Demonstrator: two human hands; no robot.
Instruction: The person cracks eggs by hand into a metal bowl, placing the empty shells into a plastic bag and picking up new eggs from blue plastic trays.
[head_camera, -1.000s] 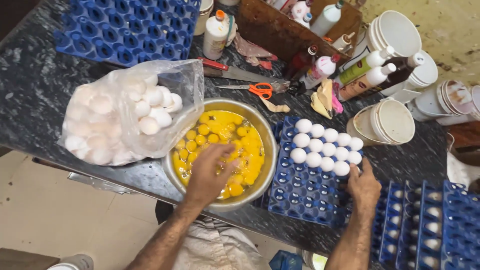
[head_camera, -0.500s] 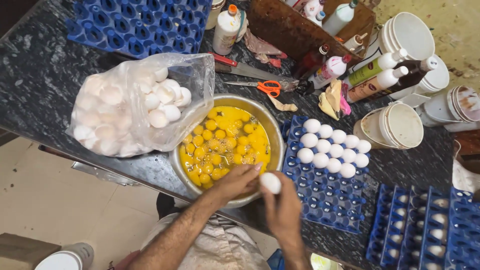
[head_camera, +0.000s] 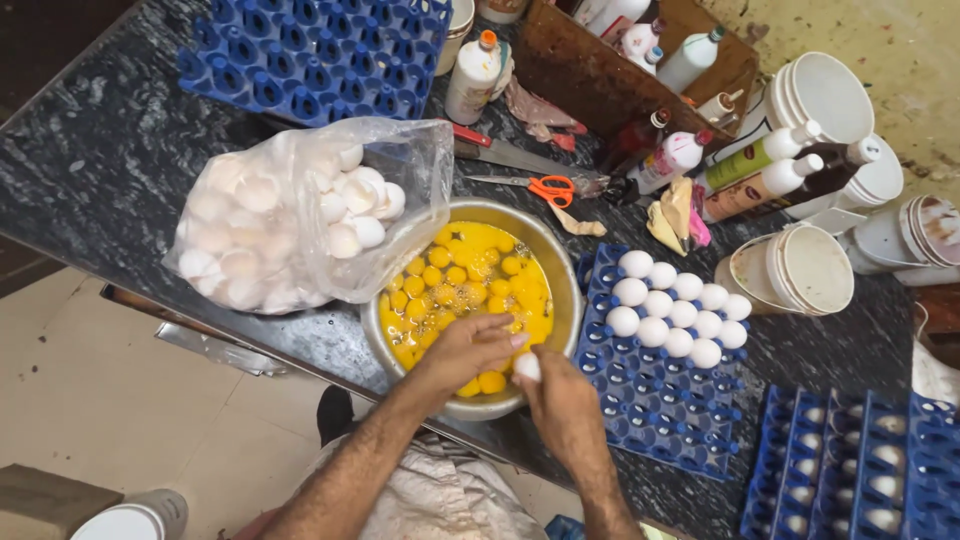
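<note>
Seen from above, a person's two bare hands meet over the near rim of a round metal bowl (head_camera: 566, 300) that stands on a dark speckled counter (head_camera: 110, 150). The bowl holds a pool of raw egg with many whole yellow yolks (head_camera: 455, 280) floating in it. The left hand (head_camera: 462, 350) reaches in from below, its fingers curled over the bowl's edge and touching a white egg (head_camera: 526, 366). The right hand (head_camera: 565, 405) comes up beside it, fingers pressed together around the same egg, so that both hands pinch it between them right at the rim; whether the shell is cracked cannot be told. Just left of the bowl, touching its edge, lies a clear plastic bag (head_camera: 300, 215) bulging with pale empty eggshells. Just right of the bowl sits a blue egg tray (head_camera: 655, 410) with whole white eggs (head_camera: 675, 310) filling its far rows and its near cups bare. More blue trays (head_camera: 860, 470) lie at the lower right, and another blue tray (head_camera: 310, 55) sits at the far left of the counter. Beyond the bowl lie orange-handled scissors (head_camera: 545, 187), a knife with a red handle (head_camera: 500, 152) and several squeeze bottles (head_camera: 760, 170). Stacks of white plastic tubs (head_camera: 800, 270) stand at the right. A brown box (head_camera: 610, 70) at the back holds more bottles.
</note>
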